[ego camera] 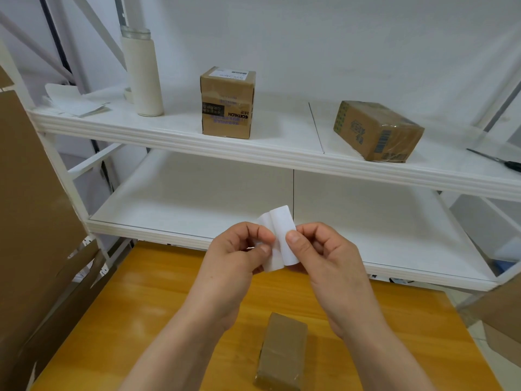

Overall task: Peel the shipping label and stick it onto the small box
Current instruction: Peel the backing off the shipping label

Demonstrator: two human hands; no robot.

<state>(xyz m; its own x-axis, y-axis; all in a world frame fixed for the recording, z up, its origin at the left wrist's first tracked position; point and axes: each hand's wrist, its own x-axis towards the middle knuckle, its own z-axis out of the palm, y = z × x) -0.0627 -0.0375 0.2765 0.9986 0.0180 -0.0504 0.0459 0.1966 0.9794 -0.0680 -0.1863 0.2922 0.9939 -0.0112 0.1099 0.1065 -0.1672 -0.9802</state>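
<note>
Left hand (239, 255), above the small box (282, 351) on the bench (141, 292), has its grip pinching the curled shipping label (277, 238). Right hand (324, 258) pinches the other side. This looks like the peel itself. Next, I'd judge: part the backing cleanly, then lower the sticky face onto the box.

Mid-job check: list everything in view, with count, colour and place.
table: 1, yellow wood, foreground
small box: 1, brown, on the table, near edge
shipping label: 1, white, curled, held above the table
shelf rack: 1, white, behind the table
cardboard boxes: 2, brown, upper shelf, middle and right
bottle: 1, white, upper shelf, left
paper scraps: pile, white, upper shelf, far left
left hand: 1, pinches the label's left side
right hand: 1, pinches the label's right side
</note>
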